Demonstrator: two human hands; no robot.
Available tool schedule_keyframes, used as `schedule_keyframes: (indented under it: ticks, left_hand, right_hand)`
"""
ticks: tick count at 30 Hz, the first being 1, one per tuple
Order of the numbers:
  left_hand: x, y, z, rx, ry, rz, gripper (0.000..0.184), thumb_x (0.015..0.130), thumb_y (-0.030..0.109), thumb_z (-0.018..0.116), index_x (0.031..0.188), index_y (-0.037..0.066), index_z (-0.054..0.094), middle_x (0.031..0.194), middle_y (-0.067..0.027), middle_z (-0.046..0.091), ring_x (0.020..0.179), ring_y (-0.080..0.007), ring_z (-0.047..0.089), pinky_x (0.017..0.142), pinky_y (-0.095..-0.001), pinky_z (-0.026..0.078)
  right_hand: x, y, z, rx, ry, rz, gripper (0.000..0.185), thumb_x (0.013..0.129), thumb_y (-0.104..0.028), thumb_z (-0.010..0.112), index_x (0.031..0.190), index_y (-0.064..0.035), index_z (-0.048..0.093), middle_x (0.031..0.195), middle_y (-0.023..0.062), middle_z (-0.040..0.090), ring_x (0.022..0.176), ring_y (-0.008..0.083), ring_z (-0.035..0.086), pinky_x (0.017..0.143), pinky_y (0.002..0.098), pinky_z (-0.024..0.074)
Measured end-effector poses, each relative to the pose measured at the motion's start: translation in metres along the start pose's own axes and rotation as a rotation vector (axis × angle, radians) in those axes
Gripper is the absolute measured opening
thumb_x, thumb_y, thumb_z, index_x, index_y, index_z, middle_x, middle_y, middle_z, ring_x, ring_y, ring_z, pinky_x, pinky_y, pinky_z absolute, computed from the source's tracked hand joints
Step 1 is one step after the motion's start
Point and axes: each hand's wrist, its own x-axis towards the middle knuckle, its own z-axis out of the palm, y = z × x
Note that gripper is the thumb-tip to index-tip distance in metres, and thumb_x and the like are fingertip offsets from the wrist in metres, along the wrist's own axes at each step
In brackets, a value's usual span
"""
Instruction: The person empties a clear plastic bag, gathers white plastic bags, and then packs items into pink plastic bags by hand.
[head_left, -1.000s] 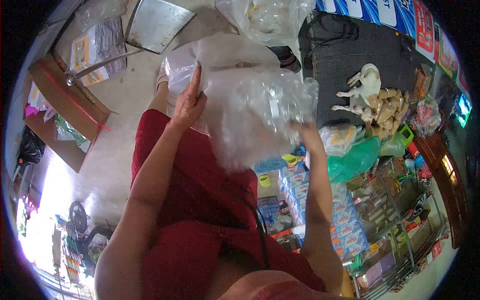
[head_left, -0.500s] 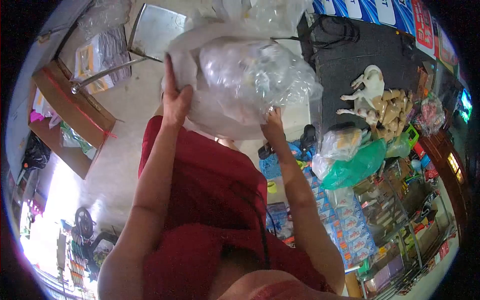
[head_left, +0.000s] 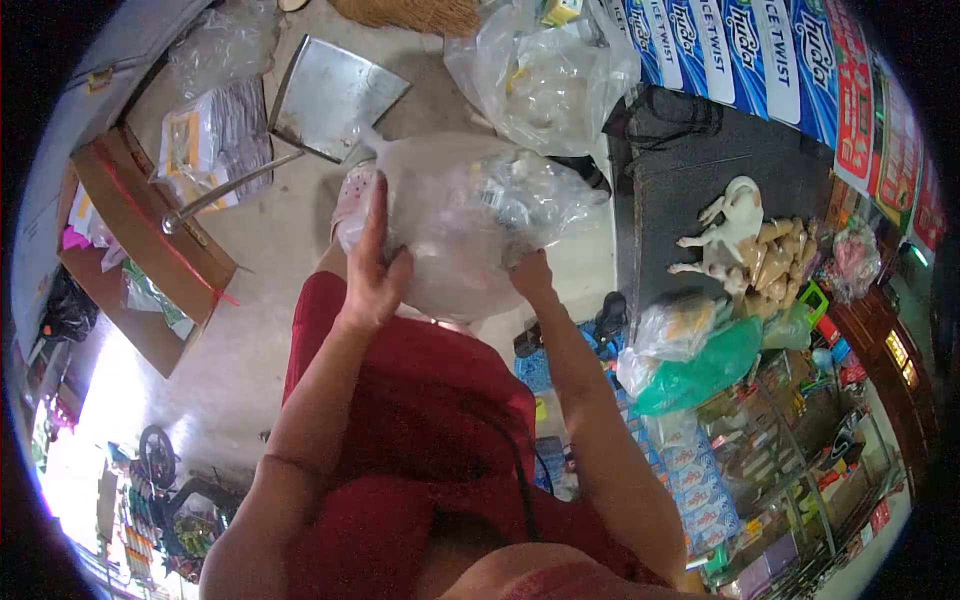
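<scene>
A large clear plastic bag [head_left: 460, 215], puffed out and with crumpled plastic inside it, spans the space between my two hands. On its left side, my left hand [head_left: 376, 265] lies against the bag with the index finger stretched out and the thumb apart. My right hand [head_left: 532, 278] has its fingers closed on the bag's lower right edge. Beyond it, another clear bag [head_left: 545, 85] with things inside rests on the floor.
A metal dustpan [head_left: 340, 95] lies ahead, its handle pointing left. At left stand a cardboard box [head_left: 150, 250] and wrapped stacks [head_left: 215, 145]. To the right, a white dog [head_left: 735, 225] lies on a dark surface near a green bag [head_left: 705, 370].
The bag has swung and settled into a rounder, less blurred shape. My right hand has moved left and inward. The view has shifted, showing more of the floor beyond the dustpan.
</scene>
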Motion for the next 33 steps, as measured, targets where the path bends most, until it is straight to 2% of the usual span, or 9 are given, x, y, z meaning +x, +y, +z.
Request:
schedule_keyframes:
  ticks: [2,5,7,13,15,20,25,27,33]
  left_hand:
    - [0.003,0.0,0.003,0.017,-0.067,-0.102,0.082,0.066,-0.005,0.044,0.141,0.009,0.013,0.135,-0.0216,0.034,0.126,-0.03,0.034,0.102,-0.0332,0.027]
    - [0.011,-0.01,0.009,0.106,-0.135,-0.204,0.083,0.067,-0.002,0.048,0.141,0.019,0.017,0.122,-0.0255,0.046,0.11,-0.0382,0.049,0.093,-0.0393,0.038]
    - [0.012,-0.017,0.016,0.053,-0.24,-0.225,0.082,0.067,0.0,0.049,0.14,0.017,0.018,0.12,-0.0254,0.048,0.11,-0.0399,0.048,0.091,-0.0407,0.039]
    - [0.025,-0.023,0.012,-0.007,-0.209,-0.406,0.081,0.067,0.002,0.05,0.14,0.016,0.018,0.121,-0.0249,0.048,0.108,-0.0411,0.048,0.089,-0.0404,0.04]
    - [0.03,-0.025,0.011,-0.002,-0.19,-0.423,0.081,0.067,0.002,0.05,0.14,0.015,0.018,0.121,-0.0248,0.048,0.107,-0.0411,0.049,0.089,-0.0399,0.04]
    - [0.034,-0.028,0.008,-0.03,-0.167,-0.358,0.083,0.066,0.003,0.051,0.14,0.014,0.016,0.122,-0.0244,0.047,0.103,-0.0413,0.051,0.086,-0.0397,0.041]
    - [0.036,-0.031,0.0,0.043,-0.136,-0.327,0.084,0.066,0.001,0.05,0.141,0.014,0.014,0.124,-0.0253,0.045,0.1,-0.0406,0.053,0.084,-0.0391,0.042]
    - [0.034,-0.029,-0.003,0.032,-0.133,-0.373,0.084,0.066,0.001,0.05,0.141,0.014,0.014,0.124,-0.0256,0.045,0.1,-0.0397,0.054,0.083,-0.0383,0.042]
    - [0.034,-0.036,-0.002,-0.055,-0.049,-0.424,0.084,0.068,0.0,0.048,0.142,0.017,0.01,0.126,-0.0236,0.045,0.096,-0.031,0.057,0.08,-0.0329,0.044]
  right_hand:
    - [-0.022,-0.011,-0.042,0.085,0.022,0.28,0.063,0.075,-0.042,0.059,0.115,0.005,0.046,0.109,0.0222,0.052,0.108,0.035,0.047,0.092,0.0438,0.0388]
    - [-0.024,0.024,-0.09,0.077,-0.151,0.242,0.089,0.065,-0.053,0.068,0.124,0.0052,0.036,0.117,0.0231,0.047,0.11,0.0362,0.046,0.094,0.0428,0.0364]
    - [-0.026,0.042,-0.16,0.519,-0.007,0.363,0.097,0.06,-0.05,0.075,0.126,0.0065,0.032,0.122,0.0249,0.042,0.113,0.0369,0.044,0.097,0.0429,0.0335]
    - [0.108,0.085,-0.278,0.353,0.942,0.074,0.107,0.058,-0.045,0.078,0.133,0.0032,0.018,0.128,0.028,0.033,0.117,0.0399,0.037,0.098,0.0442,0.0333]
    - [0.157,0.075,-0.283,0.796,0.786,0.005,0.117,0.056,-0.051,0.078,0.137,-0.0007,0.01,0.136,0.0292,0.021,0.123,0.043,0.028,0.1,0.0438,0.0309]
    - [0.184,-0.085,-0.3,0.573,0.445,0.424,0.122,0.054,-0.057,0.075,0.141,-0.0195,-0.002,0.142,0.0282,-0.007,0.13,0.0447,0.015,0.101,0.054,0.0257]
    - [0.206,-0.063,-0.269,0.163,0.579,0.587,0.077,0.071,-0.041,0.068,0.132,-0.0185,0.028,0.138,0.0287,0.013,0.114,0.0443,0.041,0.09,0.0449,0.0415]
    - [0.224,0.023,-0.246,0.135,0.749,0.458,0.042,0.078,-0.028,0.063,0.111,-0.0081,0.047,0.111,0.0223,0.048,0.088,0.031,0.056,0.074,0.0394,0.0469]
    - [0.09,0.114,-0.299,0.98,1.02,0.163,0.017,0.08,0.0,0.047,0.094,0.0012,0.057,0.066,-0.0024,0.051,0.05,0.0071,0.042,0.043,0.0205,0.0311]
